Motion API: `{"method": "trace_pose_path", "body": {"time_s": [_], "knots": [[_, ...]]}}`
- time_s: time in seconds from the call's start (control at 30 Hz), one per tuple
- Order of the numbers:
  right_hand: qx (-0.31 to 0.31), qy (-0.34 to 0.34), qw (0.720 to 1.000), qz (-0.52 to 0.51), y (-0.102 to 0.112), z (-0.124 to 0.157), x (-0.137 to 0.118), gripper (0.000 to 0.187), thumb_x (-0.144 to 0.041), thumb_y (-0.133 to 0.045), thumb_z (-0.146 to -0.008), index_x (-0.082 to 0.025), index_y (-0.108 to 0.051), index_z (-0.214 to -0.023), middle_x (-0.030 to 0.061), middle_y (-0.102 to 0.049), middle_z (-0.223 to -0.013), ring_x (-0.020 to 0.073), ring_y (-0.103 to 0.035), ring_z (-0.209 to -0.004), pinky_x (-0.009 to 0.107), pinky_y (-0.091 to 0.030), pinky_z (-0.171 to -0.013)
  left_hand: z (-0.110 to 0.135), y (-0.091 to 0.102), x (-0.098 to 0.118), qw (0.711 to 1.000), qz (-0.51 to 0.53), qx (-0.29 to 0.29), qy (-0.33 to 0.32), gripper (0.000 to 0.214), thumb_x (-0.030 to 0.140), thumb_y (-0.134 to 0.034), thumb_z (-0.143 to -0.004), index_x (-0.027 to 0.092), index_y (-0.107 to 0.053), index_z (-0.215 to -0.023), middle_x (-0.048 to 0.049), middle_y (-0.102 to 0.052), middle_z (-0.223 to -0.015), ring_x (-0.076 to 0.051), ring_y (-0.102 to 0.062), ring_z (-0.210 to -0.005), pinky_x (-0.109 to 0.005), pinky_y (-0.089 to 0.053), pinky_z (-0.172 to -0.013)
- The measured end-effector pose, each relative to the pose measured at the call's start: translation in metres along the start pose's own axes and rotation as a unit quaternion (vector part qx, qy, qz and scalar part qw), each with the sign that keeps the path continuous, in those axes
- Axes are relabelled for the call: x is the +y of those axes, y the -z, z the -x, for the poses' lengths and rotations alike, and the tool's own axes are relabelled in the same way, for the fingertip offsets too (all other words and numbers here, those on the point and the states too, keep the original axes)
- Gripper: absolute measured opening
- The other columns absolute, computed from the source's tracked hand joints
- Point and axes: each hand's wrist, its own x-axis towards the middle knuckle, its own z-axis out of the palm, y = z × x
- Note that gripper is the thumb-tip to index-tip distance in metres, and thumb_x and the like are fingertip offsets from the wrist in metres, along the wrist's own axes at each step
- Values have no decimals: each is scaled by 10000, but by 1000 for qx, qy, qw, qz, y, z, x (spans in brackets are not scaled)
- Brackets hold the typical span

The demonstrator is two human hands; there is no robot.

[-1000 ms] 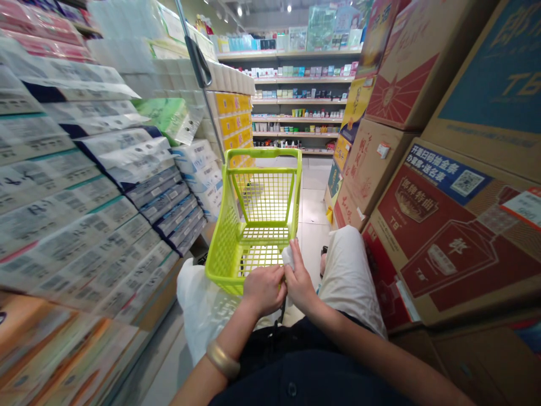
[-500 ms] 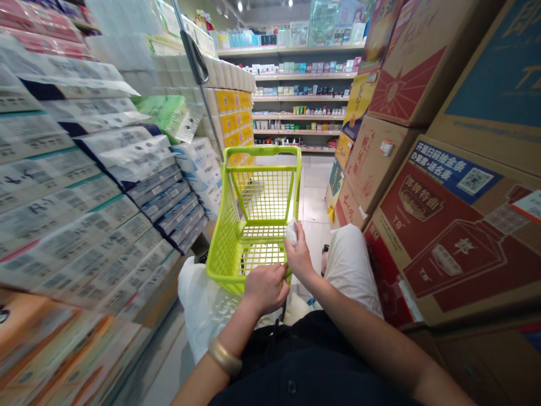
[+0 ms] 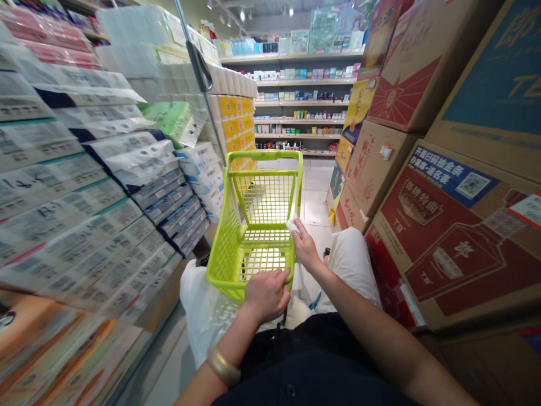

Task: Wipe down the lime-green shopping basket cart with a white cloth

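A lime-green plastic shopping basket [image 3: 223, 239] with a grid pattern stands between my knees, and nothing lies inside it. My left hand [image 3: 266, 294] is closed on its near right corner, fingers over the rim. In my right hand [image 3: 306, 247] is a crumpled white wipe [image 3: 291, 225], possibly tissue or cloth, pressed against the basket's right rim. The fingertips pinch it from the outer side. The basket's underside is hidden.
Stacked tissue packs [image 3: 105, 220] line the left side, and liquor cartons [image 3: 426, 225] rise close on the right. A thin metal pole [image 3: 198, 62] leans beyond the basket. Shelves of small goods [image 3: 304, 82] cross the aisle's far end over a tiled floor [image 3: 316, 200].
My right hand and the wipe have slid a little forward along the basket's right rim. The left hand stays at the near corner, its fingers slightly straighter.
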Motion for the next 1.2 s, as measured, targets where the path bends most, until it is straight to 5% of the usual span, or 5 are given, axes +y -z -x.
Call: {"method": "trace_pose_path", "body": {"time_s": [0.4, 0.6, 0.77, 1.03, 1.2], "knots": [[-149, 172, 958, 173, 72, 43, -13, 557, -53, -419, -749, -234, -576, -1252, 54, -668, -1176, 189, -636, -1086, 382, -509, -974, 2, -2, -3, 1000, 8, 9, -4, 377, 269, -477, -835, 195, -606, -1180, -56, -718, -967, -241, -664, -857, -373, -507, -762], [-23, 330, 853, 403, 106, 0, -50, 308, -7, -510, -801, -236, -715, -802, 76, -658, -1119, 257, -552, -1107, 444, -407, -985, 1, -5, -3, 1000, 13, 25, 0, 373, 256, -484, -829, 202, -611, -1176, -57, -722, -991, -238, -666, -859, -370, -509, -767], [-125, 378, 796, 456, 81, -16, -59, 276, -18, -572, -809, -251, -719, -790, 57, -668, -1132, 254, -547, -1140, 437, -388, -991, 1, -6, -2, 1000, 6, 23, 1, 385, 260, -479, -830, 210, -606, -1191, -53, -723, -1004, -235, -668, -860, -362, -506, -754], [-198, 351, 841, 360, 42, -20, -37, 387, -44, -510, -814, -205, -675, -1125, 98, -655, -1207, 235, -580, -1159, 429, -458, -1033, 1, -5, -2, 1000, -6, 14, 1, 347, 260, -459, -844, 195, -630, -1138, -54, -710, -909, -238, -662, -820, -365, -494, -714], [-204, 333, 876, 283, 41, 4, -19, 439, -184, -582, -835, -166, -574, -1274, 137, -503, -1435, 287, -325, -1441, 524, -328, -1170, 2, -3, 0, 1000, -5, 19, -6, 312, 253, -467, -836, 194, -632, -1095, -47, -704, -898, -233, -657, -819, -360, -488, -719]]}}
